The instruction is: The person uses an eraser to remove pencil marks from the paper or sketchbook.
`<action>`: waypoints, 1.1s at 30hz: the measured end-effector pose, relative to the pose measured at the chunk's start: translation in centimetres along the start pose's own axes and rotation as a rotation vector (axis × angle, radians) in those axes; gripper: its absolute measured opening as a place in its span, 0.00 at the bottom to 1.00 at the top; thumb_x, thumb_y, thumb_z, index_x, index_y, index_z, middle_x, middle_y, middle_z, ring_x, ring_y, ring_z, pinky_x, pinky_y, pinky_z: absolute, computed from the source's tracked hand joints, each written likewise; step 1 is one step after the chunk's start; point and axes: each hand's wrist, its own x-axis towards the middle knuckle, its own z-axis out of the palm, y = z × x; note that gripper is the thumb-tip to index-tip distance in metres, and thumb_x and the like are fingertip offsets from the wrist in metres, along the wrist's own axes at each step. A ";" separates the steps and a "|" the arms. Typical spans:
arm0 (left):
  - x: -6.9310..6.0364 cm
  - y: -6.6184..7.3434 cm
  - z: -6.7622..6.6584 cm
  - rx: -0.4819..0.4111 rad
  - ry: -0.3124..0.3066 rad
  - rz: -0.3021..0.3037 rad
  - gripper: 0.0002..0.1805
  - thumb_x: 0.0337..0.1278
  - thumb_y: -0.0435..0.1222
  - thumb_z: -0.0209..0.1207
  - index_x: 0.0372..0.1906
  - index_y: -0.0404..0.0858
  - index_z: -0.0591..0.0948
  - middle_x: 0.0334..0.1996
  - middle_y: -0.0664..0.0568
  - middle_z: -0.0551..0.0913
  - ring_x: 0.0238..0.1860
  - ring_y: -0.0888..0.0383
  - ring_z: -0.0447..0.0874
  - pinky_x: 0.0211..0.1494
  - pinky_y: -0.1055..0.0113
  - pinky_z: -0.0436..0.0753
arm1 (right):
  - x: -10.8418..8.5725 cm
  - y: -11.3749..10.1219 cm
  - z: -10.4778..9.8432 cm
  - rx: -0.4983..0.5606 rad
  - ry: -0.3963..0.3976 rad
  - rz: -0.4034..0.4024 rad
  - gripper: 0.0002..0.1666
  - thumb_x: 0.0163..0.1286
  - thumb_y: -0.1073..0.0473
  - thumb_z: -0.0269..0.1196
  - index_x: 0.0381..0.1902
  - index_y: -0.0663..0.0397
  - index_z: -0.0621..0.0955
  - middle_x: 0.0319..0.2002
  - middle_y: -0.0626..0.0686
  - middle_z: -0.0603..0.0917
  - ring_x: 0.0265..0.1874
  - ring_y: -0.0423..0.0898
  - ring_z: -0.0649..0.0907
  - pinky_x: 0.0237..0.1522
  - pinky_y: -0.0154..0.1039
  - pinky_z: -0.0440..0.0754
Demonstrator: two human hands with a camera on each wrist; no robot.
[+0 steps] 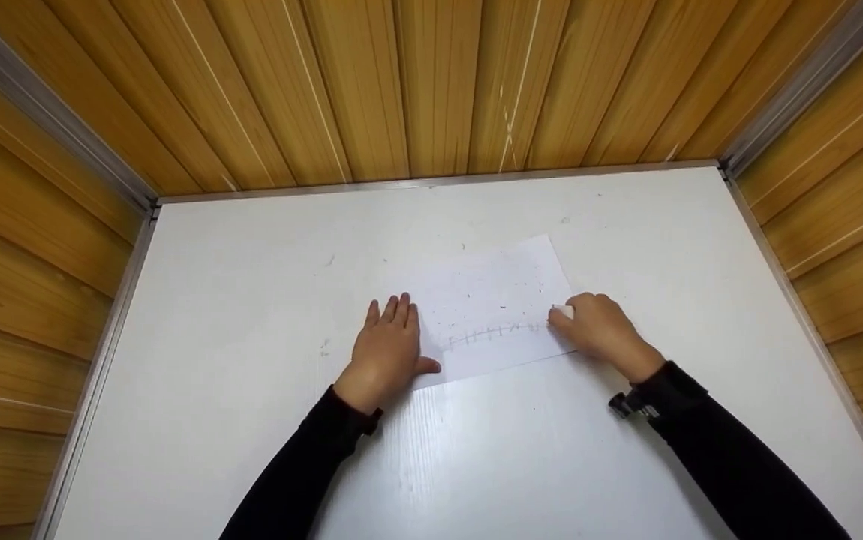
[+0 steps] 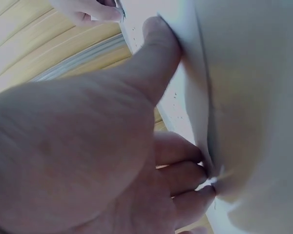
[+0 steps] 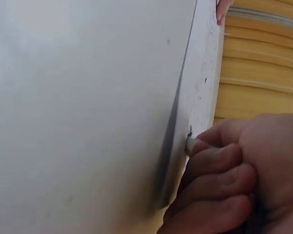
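Note:
A white sheet of paper [image 1: 491, 281] lies slightly askew on the table. My left hand [image 1: 389, 349] rests on its left end, fingers straight and thumb spread out. Across the lower part of the sheet runs a faint curved pencil line [image 1: 485, 334] crossed by short strokes. At the right end of that line my right hand [image 1: 602, 331] pinches a small white eraser [image 1: 565, 310]. The eraser's tip [image 3: 191, 144] touches the paper in the right wrist view, the other fingers curled behind it. Dark eraser crumbs [image 1: 503, 307] are scattered over the sheet.
The white table [image 1: 251, 300] carries a few smudges and stray crumbs. Wood-patterned panels [image 1: 431, 90] rise at the back and on both sides, with a metal strip [image 1: 431, 181] along the rear edge.

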 end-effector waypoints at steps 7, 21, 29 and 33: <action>-0.7 0.2 0.2 -0.008 0.018 0.051 0.57 0.66 0.65 0.69 0.84 0.27 0.67 0.86 0.34 0.64 0.87 0.39 0.64 0.91 0.44 0.62 | 0.0 -4.3 2.2 0.016 0.029 -0.075 0.25 0.83 0.46 0.58 0.32 0.59 0.86 0.34 0.59 0.88 0.34 0.52 0.82 0.40 0.46 0.80; -0.9 0.3 0.9 0.006 0.077 0.084 0.65 0.56 0.72 0.70 0.83 0.27 0.68 0.85 0.33 0.67 0.86 0.39 0.67 0.89 0.41 0.65 | 0.5 -12.7 7.8 -0.062 -0.022 -0.297 0.22 0.78 0.49 0.62 0.30 0.60 0.88 0.31 0.61 0.89 0.33 0.58 0.86 0.41 0.57 0.87; -0.8 0.4 0.7 0.027 0.047 0.049 0.66 0.55 0.72 0.70 0.84 0.29 0.67 0.86 0.36 0.65 0.88 0.41 0.64 0.91 0.42 0.61 | 0.9 -3.6 2.1 -0.041 0.009 -0.078 0.26 0.79 0.47 0.58 0.20 0.52 0.75 0.23 0.51 0.77 0.26 0.50 0.76 0.31 0.43 0.73; -0.8 0.1 0.7 0.020 0.044 0.054 0.66 0.55 0.72 0.71 0.84 0.28 0.67 0.86 0.36 0.65 0.88 0.41 0.64 0.91 0.42 0.62 | 0.6 -1.4 0.8 -0.053 0.024 -0.036 0.27 0.79 0.47 0.57 0.19 0.51 0.71 0.22 0.50 0.72 0.26 0.49 0.73 0.29 0.40 0.68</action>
